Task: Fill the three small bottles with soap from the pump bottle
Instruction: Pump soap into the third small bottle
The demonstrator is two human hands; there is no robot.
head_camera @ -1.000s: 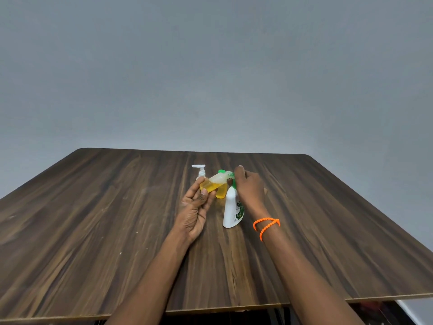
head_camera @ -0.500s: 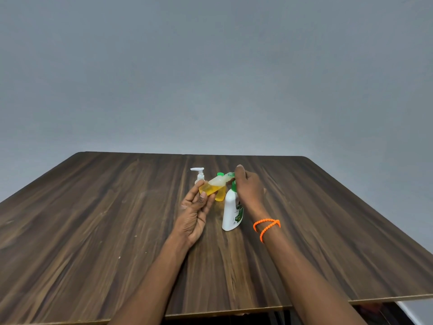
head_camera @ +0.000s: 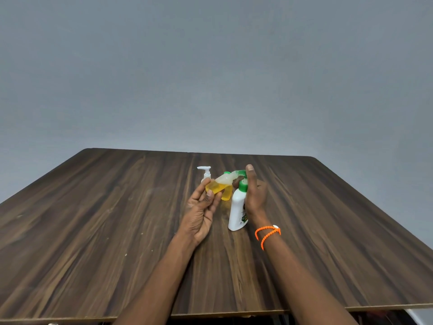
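Note:
A white pump bottle [head_camera: 237, 212] with a green pump head stands upright mid-table. My right hand [head_camera: 255, 195] is wrapped over its pump head, index finger pointing up. My left hand [head_camera: 201, 214] holds a small clear bottle [head_camera: 221, 182], partly filled with yellow soap, tilted with its mouth against the green nozzle. Behind it stands a second small bottle [head_camera: 226, 195] of yellow soap with a green cap, partly hidden. A small white pump-top bottle [head_camera: 206, 173] stands further back left.
Everything sits on a dark wooden table [head_camera: 93, 219] whose near edge runs along the bottom of the view. A grey wall rises behind it. An orange beaded bracelet [head_camera: 267, 233] is on my right wrist.
The view has shifted slightly. Both hands and the bottles hold nearly the same pose, with the small bottle still at the nozzle.

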